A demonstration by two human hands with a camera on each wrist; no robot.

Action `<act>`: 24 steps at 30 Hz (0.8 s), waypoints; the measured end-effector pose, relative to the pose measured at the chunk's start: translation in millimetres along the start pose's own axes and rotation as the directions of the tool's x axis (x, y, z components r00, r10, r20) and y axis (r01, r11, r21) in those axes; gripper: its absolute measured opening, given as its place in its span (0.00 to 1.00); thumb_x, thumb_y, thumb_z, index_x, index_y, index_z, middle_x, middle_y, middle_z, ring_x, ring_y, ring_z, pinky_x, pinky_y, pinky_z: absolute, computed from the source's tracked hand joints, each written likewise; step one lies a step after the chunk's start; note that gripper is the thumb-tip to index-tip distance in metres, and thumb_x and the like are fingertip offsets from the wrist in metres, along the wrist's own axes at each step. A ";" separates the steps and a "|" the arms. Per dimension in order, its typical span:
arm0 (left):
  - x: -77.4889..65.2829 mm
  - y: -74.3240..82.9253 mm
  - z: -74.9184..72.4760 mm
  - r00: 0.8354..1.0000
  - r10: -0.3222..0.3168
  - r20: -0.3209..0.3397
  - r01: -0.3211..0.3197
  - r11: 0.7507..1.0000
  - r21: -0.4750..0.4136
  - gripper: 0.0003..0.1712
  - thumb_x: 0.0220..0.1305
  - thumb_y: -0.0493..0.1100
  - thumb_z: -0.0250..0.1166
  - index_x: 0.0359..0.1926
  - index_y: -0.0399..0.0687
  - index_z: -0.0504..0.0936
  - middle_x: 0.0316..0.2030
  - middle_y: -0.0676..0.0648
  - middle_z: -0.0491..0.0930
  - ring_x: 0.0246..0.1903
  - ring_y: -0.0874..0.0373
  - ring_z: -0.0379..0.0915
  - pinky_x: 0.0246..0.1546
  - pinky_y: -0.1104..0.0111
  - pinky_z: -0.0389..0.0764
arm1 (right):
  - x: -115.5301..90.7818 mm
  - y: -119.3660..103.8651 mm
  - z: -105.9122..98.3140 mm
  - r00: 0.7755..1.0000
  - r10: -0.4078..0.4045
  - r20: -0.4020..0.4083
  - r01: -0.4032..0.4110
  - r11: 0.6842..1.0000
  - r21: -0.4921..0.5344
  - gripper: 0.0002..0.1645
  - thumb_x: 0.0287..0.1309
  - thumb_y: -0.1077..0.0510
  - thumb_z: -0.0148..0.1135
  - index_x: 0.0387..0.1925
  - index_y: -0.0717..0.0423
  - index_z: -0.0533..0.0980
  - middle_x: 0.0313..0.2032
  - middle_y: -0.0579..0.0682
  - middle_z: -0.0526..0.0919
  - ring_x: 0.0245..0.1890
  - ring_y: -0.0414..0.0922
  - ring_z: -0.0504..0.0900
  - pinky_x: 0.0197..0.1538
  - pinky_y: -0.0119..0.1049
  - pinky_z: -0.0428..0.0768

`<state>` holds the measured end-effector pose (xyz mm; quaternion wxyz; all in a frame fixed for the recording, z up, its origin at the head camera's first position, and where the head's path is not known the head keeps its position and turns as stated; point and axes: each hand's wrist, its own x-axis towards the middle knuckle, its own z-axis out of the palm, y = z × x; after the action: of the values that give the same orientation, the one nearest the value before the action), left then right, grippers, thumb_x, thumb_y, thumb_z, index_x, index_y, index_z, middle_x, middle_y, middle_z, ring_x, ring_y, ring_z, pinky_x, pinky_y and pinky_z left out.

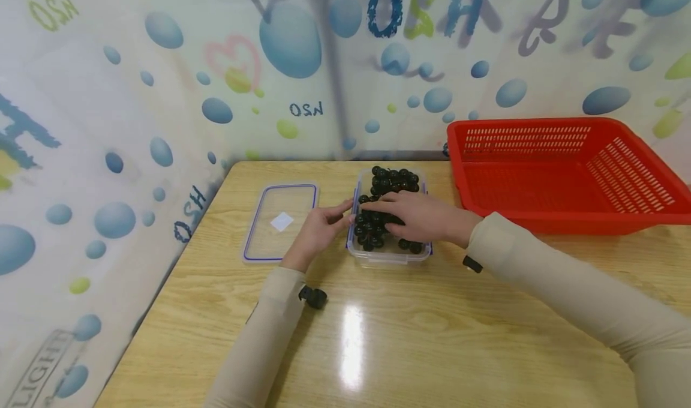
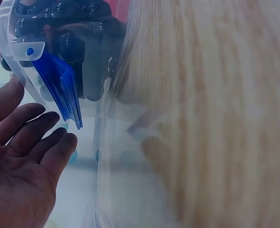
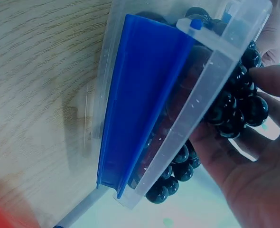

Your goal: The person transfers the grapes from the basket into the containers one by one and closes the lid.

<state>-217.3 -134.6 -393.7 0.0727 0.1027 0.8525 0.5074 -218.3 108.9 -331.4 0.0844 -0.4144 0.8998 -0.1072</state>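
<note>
Bunches of dark grapes (image 1: pixel 369 223) fill much of a clear plastic food container (image 1: pixel 378 254) with blue side clips (image 3: pixel 140 99). My right hand (image 1: pixel 418 216) reaches over the container from the right. Its thumb and fingers (image 3: pixel 273 80) lie around a bunch of grapes (image 3: pixel 239 109) that stands above the rim. At the container's left side is my left hand (image 1: pixel 318 231), its fingertips right at the rim in the head view. The left wrist view shows its fingers (image 2: pixel 31 133) loosely extended beside the hanging blue clip (image 2: pixel 59 85), holding nothing.
A clear lid (image 1: pixel 264 240) with a blue seal and a white label (image 1: pixel 281 221) lies left of the container. A large red plastic basket (image 1: pixel 540 222) stands at the back right. The wooden table (image 1: pixel 421 336) meets a patterned wall covering (image 1: pixel 356 84) behind and at the left.
</note>
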 end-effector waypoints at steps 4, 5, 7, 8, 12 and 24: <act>0.4 -1.5 -0.1 1.000 -0.004 -0.004 0.004 1.000 0.014 0.24 0.69 0.47 0.63 0.65 0.55 0.76 0.66 0.48 0.67 0.65 0.51 0.65 0.63 0.61 0.68 | -2.0 1.4 3.6 1.000 -0.004 0.014 0.004 0.999 0.034 0.37 0.68 0.59 0.58 0.74 0.43 0.60 0.64 0.56 0.70 0.49 0.52 0.80 0.54 0.51 0.79; 0.6 -2.0 -0.1 1.000 -0.001 -0.005 0.001 1.000 0.017 0.24 0.69 0.48 0.63 0.65 0.55 0.76 0.66 0.48 0.68 0.65 0.51 0.65 0.63 0.61 0.68 | -3.0 1.5 4.8 1.000 -0.007 0.018 0.007 0.999 0.034 0.38 0.67 0.60 0.59 0.75 0.43 0.60 0.65 0.56 0.69 0.46 0.51 0.81 0.50 0.48 0.81; 1.1 -2.8 -0.2 1.000 0.011 -0.007 -0.011 1.000 0.025 0.24 0.69 0.48 0.64 0.65 0.54 0.76 0.66 0.48 0.68 0.64 0.51 0.65 0.63 0.61 0.68 | -5.1 1.8 7.2 1.000 -0.006 0.022 0.005 0.999 0.036 0.39 0.67 0.61 0.60 0.75 0.42 0.59 0.66 0.54 0.68 0.39 0.47 0.81 0.43 0.41 0.83; 1.5 -3.0 -0.2 1.000 0.017 -0.008 -0.016 0.999 0.029 0.24 0.69 0.48 0.64 0.64 0.54 0.76 0.66 0.48 0.68 0.64 0.51 0.66 0.63 0.61 0.68 | -6.2 1.8 8.5 1.000 -0.011 0.020 0.010 0.999 0.035 0.40 0.66 0.62 0.61 0.75 0.42 0.58 0.66 0.54 0.67 0.36 0.45 0.81 0.38 0.37 0.83; 2.0 -3.7 -0.4 1.000 0.028 -0.006 -0.028 0.999 0.034 0.24 0.69 0.48 0.63 0.65 0.52 0.75 0.66 0.47 0.68 0.64 0.51 0.66 0.63 0.61 0.68 | -8.9 0.8 12.5 1.000 -0.015 -0.008 0.015 1.000 0.013 0.40 0.66 0.61 0.62 0.75 0.43 0.58 0.68 0.55 0.66 0.23 0.39 0.76 0.27 0.29 0.78; 2.0 -2.9 -0.5 1.000 0.026 0.007 -0.026 0.999 0.042 0.25 0.69 0.50 0.63 0.65 0.53 0.75 0.67 0.48 0.67 0.64 0.52 0.67 0.61 0.62 0.70 | -10.5 -3.7 21.4 0.998 0.026 -0.053 -0.031 0.995 -0.098 0.39 0.69 0.56 0.59 0.76 0.45 0.56 0.72 0.56 0.59 0.43 0.54 0.84 0.16 0.27 0.69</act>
<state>-219.6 -135.8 -396.0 0.0668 0.1169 0.8612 0.4901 -203.7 111.9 -350.4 0.0422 -0.4022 0.9117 -0.0719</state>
